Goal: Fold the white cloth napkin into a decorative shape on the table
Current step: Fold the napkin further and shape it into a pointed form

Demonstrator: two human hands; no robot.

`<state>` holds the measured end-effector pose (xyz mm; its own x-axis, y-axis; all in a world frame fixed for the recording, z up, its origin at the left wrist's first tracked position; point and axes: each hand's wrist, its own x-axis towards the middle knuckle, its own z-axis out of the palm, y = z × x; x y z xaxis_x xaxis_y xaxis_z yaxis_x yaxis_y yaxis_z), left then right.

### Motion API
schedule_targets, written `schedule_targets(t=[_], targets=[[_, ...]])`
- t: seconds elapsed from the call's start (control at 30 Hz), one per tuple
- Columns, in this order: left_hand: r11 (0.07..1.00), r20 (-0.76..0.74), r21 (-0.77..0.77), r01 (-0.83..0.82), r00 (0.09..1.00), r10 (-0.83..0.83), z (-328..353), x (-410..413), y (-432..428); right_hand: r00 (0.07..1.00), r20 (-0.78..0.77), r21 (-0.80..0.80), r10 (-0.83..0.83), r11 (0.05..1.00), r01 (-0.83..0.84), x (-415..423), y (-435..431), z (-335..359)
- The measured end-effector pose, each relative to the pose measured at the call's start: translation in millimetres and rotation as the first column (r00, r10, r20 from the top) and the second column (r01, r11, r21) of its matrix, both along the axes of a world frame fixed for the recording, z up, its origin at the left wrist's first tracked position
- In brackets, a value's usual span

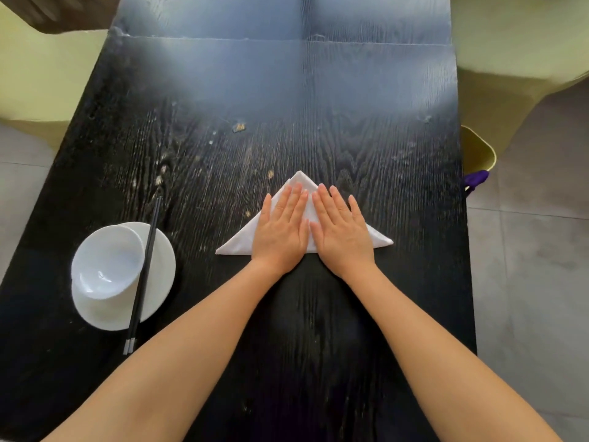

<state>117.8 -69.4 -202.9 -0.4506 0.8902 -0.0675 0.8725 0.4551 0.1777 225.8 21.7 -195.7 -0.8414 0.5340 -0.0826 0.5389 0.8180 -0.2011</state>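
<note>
Dark wood grain fills the frame, a long black bench [197, 173] running from the bottom edge up to a pale glare at the top, with yellow-green seats at both upper corners and grey floor tiles down the right side. Centre frame, slightly right, the white cloth napkin [239, 242] lies flat on the bench as a triangle, its apex pointing to the top of the frame and its long edge toward the bottom. Both hands are down on it, side by side! Left hand [282, 232] is spread flat, palm down, fingers together and pointing up toward the apex, gripping nothing. Right hand [342, 234] mirrors it, flat and released, pressing the right half of the cloth. Thumbs nearly meet along the middle of the triangle; only the two side corners and the tip show past the hands. Over at lower left, well apart from the napkin, a white bowl [106, 261] sits on a white plate [159, 269], and black chopsticks [143, 275] rest across them.
</note>
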Motion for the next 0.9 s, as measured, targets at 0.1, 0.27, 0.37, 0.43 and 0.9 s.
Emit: schedule_targets(t=[0.1,0.27,0.37,0.43,0.9], targets=[[1.000,0.010,-0.014,-0.015,1.000,0.015,3.0,0.3,-0.1,0.997,0.010,0.014,-0.080,0.997,0.080,30.2,11.6,1.0],[0.998,-0.007,-0.057,-0.022,1.000,0.021,6.5,1.3,1.7,0.990,0.051,0.007,-0.135,0.991,0.135,65.1,26.3,3.8],[0.997,-0.011,-0.074,-0.024,1.000,0.023,7.2,1.0,1.6,0.994,0.006,-0.053,-0.107,0.993,0.107,66.3,30.4,8.7],[0.997,-0.011,-0.072,-0.028,1.000,0.027,7.1,1.1,1.5,0.990,-0.116,-0.178,-0.076,0.983,0.054,75.3,38.1,13.9],[0.999,0.066,-0.031,-0.038,0.997,0.040,16.1,-0.4,7.9,0.919,-0.269,-0.288,-0.289,0.934,0.210,103.9,54.5,27.4]])
